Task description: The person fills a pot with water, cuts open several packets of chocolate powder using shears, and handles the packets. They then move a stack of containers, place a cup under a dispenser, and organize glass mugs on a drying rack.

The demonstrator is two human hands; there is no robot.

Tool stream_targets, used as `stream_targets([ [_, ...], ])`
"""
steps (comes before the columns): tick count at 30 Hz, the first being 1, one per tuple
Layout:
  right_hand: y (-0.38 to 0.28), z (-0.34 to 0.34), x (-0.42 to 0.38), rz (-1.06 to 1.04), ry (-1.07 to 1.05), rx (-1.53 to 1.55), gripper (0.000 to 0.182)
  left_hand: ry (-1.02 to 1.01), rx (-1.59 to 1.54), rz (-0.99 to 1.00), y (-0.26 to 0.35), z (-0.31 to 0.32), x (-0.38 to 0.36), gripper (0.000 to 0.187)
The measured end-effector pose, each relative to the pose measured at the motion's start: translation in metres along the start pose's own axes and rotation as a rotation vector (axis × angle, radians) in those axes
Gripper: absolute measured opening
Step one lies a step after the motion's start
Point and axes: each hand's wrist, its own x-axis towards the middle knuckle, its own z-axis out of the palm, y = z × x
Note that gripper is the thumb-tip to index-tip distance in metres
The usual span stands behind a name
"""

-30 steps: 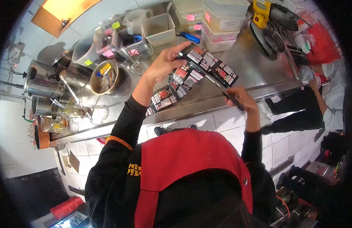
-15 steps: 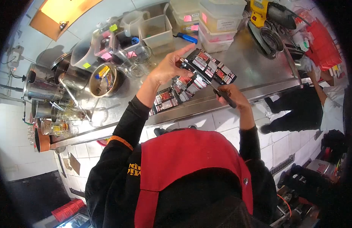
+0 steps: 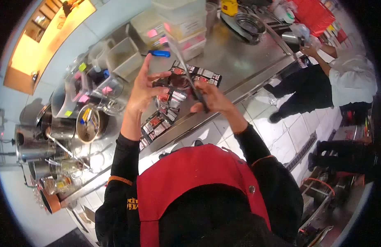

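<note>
My right hand (image 3: 213, 96) is closed round the dark handle of a knife, whose long blade (image 3: 183, 61) points up and away over the counter. Beside it, my left hand (image 3: 143, 88) is open, its index finger stretched out and thumb spread toward the packets. A strip of black, red and white printed packets (image 3: 157, 122) lies along the counter's front edge, partly under my fingers. More of these packets (image 3: 209, 77) lie just beyond the knife and my right hand.
A blue-handled tool (image 3: 159, 53) lies behind my left hand. Plastic tubs (image 3: 124, 57) and stacked lidded containers (image 3: 184, 26) line the back. At left stand a metal bowl of small items (image 3: 102, 123) and steel pots (image 3: 28, 142). A person in white (image 3: 351, 80) stands at right.
The knife has swung up from lying across the packets, and its blade now points away from me. My left hand has come off the packets and opened. The whole view has shifted.
</note>
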Motion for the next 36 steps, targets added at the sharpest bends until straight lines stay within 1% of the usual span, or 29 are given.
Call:
stream_targets([
  [2,-0.007,0.018,0.01,-0.019,0.186,-0.027,0.04,0.038,0.029,0.076,0.001,0.009,0.001,0.098],
  [3,-0.011,0.021,0.015,-0.022,0.199,-0.031,0.04,0.024,0.029,0.076,0.002,0.011,0.003,0.098],
  [5,-0.017,0.022,0.022,-0.054,0.291,-0.023,0.036,0.052,-0.008,0.148,0.004,0.011,0.005,0.1],
  [6,-0.021,0.022,0.024,-0.076,0.303,-0.053,0.032,-0.008,-0.047,0.191,-0.001,0.006,0.004,0.09],
  [7,-0.029,0.022,0.024,-0.081,0.318,-0.057,0.032,-0.024,-0.046,0.191,-0.015,-0.01,0.003,0.09],
  [9,-0.046,0.023,0.022,-0.069,0.343,0.037,0.031,-0.244,0.541,0.035,-0.051,-0.046,-0.002,0.074],
  [10,-0.044,0.019,0.024,-0.144,0.385,-0.002,0.028,-0.223,0.338,-0.195,-0.061,-0.041,-0.007,0.065],
  [11,-0.046,0.014,0.025,-0.149,0.388,-0.003,0.028,-0.198,0.131,-0.422,-0.071,-0.035,-0.011,0.058],
  [12,-0.05,0.009,0.024,-0.209,0.406,-0.059,0.027,-0.201,0.134,-0.42,-0.095,-0.039,-0.014,0.058],
  [13,-0.052,0.005,0.024,-0.268,0.424,-0.114,0.025,-0.185,0.246,-0.42,-0.126,-0.046,-0.016,0.055],
  [14,-0.046,0.003,0.026,-0.253,0.434,-0.1,0.023,-0.169,0.358,-0.419,-0.142,-0.048,-0.019,0.052],
  [15,-0.048,0.002,0.025,-0.255,0.436,-0.103,0.023,-0.172,0.359,-0.416,-0.141,-0.043,-0.02,0.052],
  [17,-0.054,0.001,0.022,-0.182,0.457,0.003,0.025,-0.276,0.551,-0.347,-0.14,-0.033,-0.022,0.047],
  [18,-0.057,-0.003,0.022,-0.183,0.458,0.001,0.025,-0.242,0.47,-0.479,-0.124,-0.022,-0.025,0.039],
  [19,-0.058,-0.01,0.021,-0.21,0.508,-0.027,0.026,-0.243,0.471,-0.48,-0.119,-0.02,-0.028,0.039],
  [20,-0.059,-0.018,0.02,-0.236,0.558,-0.054,0.026,-0.191,0.275,-0.432,-0.116,-0.02,-0.03,0.034],
  [21,-0.06,-0.025,0.02,-0.234,0.56,-0.052,0.026,-0.138,0.078,-0.381,-0.111,-0.019,-0.033,0.029],
  [22,-0.062,-0.033,0.019,-0.273,0.643,-0.049,0.027,-0.047,0.118,-0.405,-0.094,-0.013,-0.037,0.021],
  [23,-0.063,-0.041,0.018,-0.313,0.726,-0.047,0.027,-0.047,0.118,-0.405,-0.091,-0.015,-0.037,0.021],
  [24,-0.064,-0.049,0.016,-0.313,0.724,-0.047,0.027,-0.044,0.149,-0.315,-0.088,-0.021,-0.035,0.019],
  [25,-0.064,-0.057,0.013,-0.277,0.828,-0.254,0.027,-0.039,0.181,-0.226,-0.081,-0.022,-0.034,0.017],
  [26,-0.063,-0.063,0.009,-0.238,0.924,-0.465,0.027,0.007,0.08,-0.239,-0.074,-0.023,-0.036,0.012],
  [27,-0.062,-0.068,0.004,-0.238,0.917,-0.464,0.027,0.014,0.078,-0.238,-0.066,-0.023,-0.035,0.012],
  [29,-0.055,-0.074,-0.009,-0.097,0.905,-0.571,0.03,0.097,0.084,-0.043,-0.053,-0.027,-0.031,0.009],
  [30,-0.052,-0.075,-0.015,-0.007,0.861,-0.474,0.034,0.11,0.052,-0.07,-0.044,-0.031,-0.03,0.008],
  [31,-0.047,-0.077,-0.022,-0.004,0.86,-0.475,0.034,0.109,0.049,-0.071,-0.035,-0.027,-0.028,0.008],
  [33,-0.035,-0.082,-0.037,0.117,0.578,-0.339,0.037,0.174,-0.066,-0.026,-0.023,-0.022,-0.026,0.011],
  [34,-0.029,-0.083,-0.045,0.121,0.574,-0.336,0.037,0.129,-0.071,-0.02,-0.02,-0.026,-0.024,0.016],
  [36,-0.019,-0.08,-0.061,0.0,0.324,0.11,0.038,0.138,-0.017,-0.029,-0.01,-0.025,-0.022,0.019],
])
